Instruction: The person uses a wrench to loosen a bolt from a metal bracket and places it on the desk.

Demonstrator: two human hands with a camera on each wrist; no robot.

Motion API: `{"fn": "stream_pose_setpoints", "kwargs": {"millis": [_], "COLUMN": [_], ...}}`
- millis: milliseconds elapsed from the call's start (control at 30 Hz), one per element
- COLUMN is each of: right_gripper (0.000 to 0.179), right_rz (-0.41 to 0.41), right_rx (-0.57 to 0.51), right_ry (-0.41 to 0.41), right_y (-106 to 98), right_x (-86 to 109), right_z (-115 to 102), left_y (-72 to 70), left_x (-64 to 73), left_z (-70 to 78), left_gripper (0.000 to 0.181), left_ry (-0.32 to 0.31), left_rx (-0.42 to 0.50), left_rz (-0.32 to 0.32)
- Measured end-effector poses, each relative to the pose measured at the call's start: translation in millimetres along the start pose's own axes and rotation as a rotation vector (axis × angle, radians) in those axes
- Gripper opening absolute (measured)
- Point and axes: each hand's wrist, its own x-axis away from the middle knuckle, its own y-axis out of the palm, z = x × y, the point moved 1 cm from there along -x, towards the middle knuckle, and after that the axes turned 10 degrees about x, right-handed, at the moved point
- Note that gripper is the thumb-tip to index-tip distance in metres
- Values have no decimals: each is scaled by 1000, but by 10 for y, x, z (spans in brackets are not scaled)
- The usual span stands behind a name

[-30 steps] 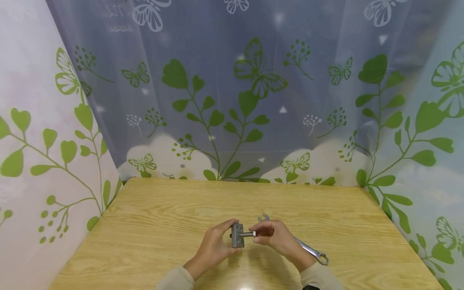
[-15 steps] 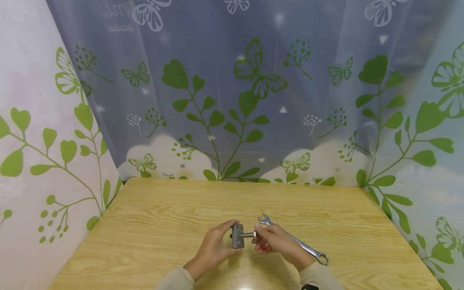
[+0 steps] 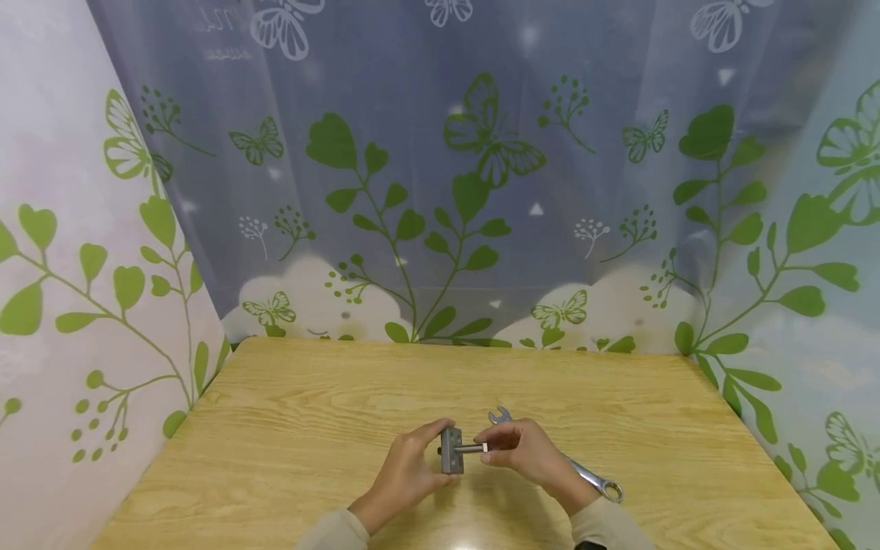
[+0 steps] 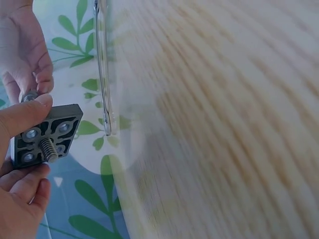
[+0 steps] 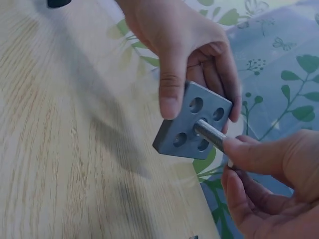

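Observation:
A square grey metal plate (image 3: 450, 452) with holes near its corners is gripped at its edges between the thumb and fingers of my left hand (image 3: 401, 472). Through its centre runs a bolt (image 3: 470, 448). My right hand (image 3: 535, 461) pinches the bolt's head end with thumb and fingers, to the right of the plate. In the left wrist view, the threaded tip (image 4: 49, 150) sticks out of the plate's recessed face. The right wrist view shows the flat face (image 5: 192, 122) and the bolt's shank, while fingers largely hide the head.
A combination wrench (image 3: 596, 483) lies on the wooden table (image 3: 330, 397), partly covered by the right hand, with its open end (image 3: 499, 415) beyond the fingers. Curtains (image 3: 426, 229) printed with leaves and butterflies stand behind the table and at both sides.
The right thumb and fingers rolled over the bolt head half a second ago and are now back in a pinch like the earlier one. Left hand and plate stay nearly in place.

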Motion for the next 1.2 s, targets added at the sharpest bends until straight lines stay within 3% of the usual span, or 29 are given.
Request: {"fn": "stream_pose_setpoints", "kwargs": {"millis": [267, 600, 867, 1033, 1200], "right_gripper": [22, 19, 29, 36, 57], "right_rz": [84, 53, 58, 15, -43], "right_rx": [101, 168, 120, 29, -106], "right_ry": [-53, -104, -118, -24, 124], "right_y": [41, 25, 11, 17, 55], "right_x": [-13, -14, 7, -5, -15], "right_z": [-39, -92, -92, -57, -19], "left_y": [-2, -16, -11, -18, -16], "left_x": [-3, -22, -13, -28, -28], "left_z": [-4, 6, 5, -3, -14], "left_gripper": [70, 73, 65, 67, 69], "left_ry": [-29, -83, -51, -24, -23], "left_rx": [16, -13, 19, 7, -16], "left_rz": [-30, -105, 9, 47, 61]}}
